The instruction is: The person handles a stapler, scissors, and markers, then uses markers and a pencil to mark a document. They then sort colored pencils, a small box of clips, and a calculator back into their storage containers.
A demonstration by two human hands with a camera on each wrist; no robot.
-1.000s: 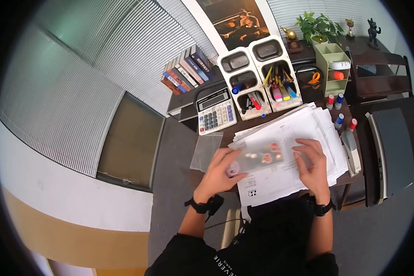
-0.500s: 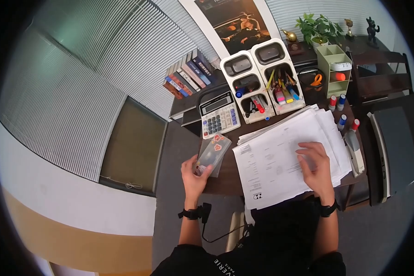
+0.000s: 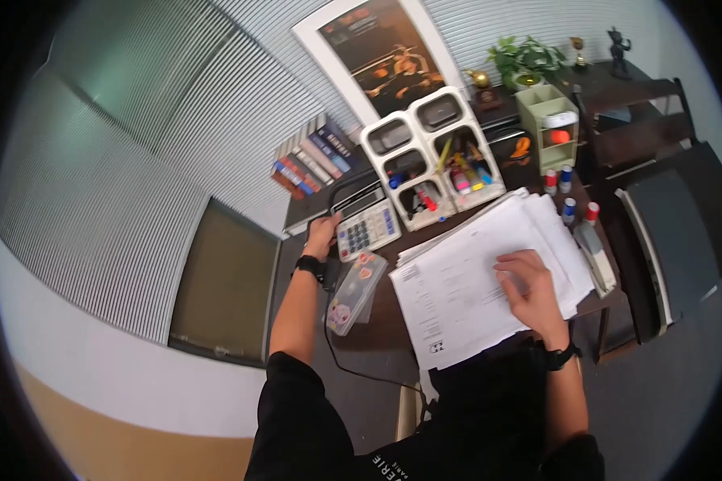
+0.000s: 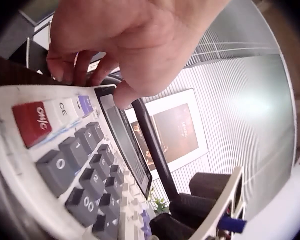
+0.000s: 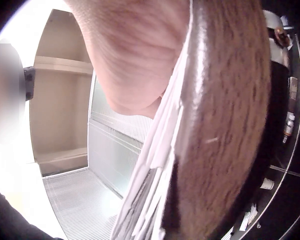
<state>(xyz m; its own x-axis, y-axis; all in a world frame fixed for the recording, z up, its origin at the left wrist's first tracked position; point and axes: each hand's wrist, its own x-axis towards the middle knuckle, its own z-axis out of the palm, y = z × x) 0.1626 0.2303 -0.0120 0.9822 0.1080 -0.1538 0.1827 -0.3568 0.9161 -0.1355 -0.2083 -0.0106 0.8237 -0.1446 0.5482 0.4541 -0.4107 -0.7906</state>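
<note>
My left hand (image 3: pixel 322 238) is at the upper left edge of a white desk calculator (image 3: pixel 367 232). In the left wrist view its thumb lies at the corner of the display (image 4: pixel 121 135) and the fingers curl down past the side. A translucent plastic box (image 3: pixel 357 293) with stickers lies below the calculator, on top of a clear sheet or bag. My right hand (image 3: pixel 533 293) rests on a stack of printed papers (image 3: pixel 457 297), fingers loosely bent and holding nothing. In the right wrist view the palm (image 5: pixel 135 65) lies against the paper edges.
Behind the papers stands a white desk organizer (image 3: pixel 433 160) with pens and markers. A row of books (image 3: pixel 317 156) is at the left. At the right are a stapler (image 3: pixel 595 258), several red- and blue-capped bottles, a green shelf box (image 3: pixel 547 120) and a dark printer-like device (image 3: pixel 674 232).
My left hand carried the sticker box left off the papers, set it down at the table's left side and moved up to the calculator. The right hand stayed over the papers.
</note>
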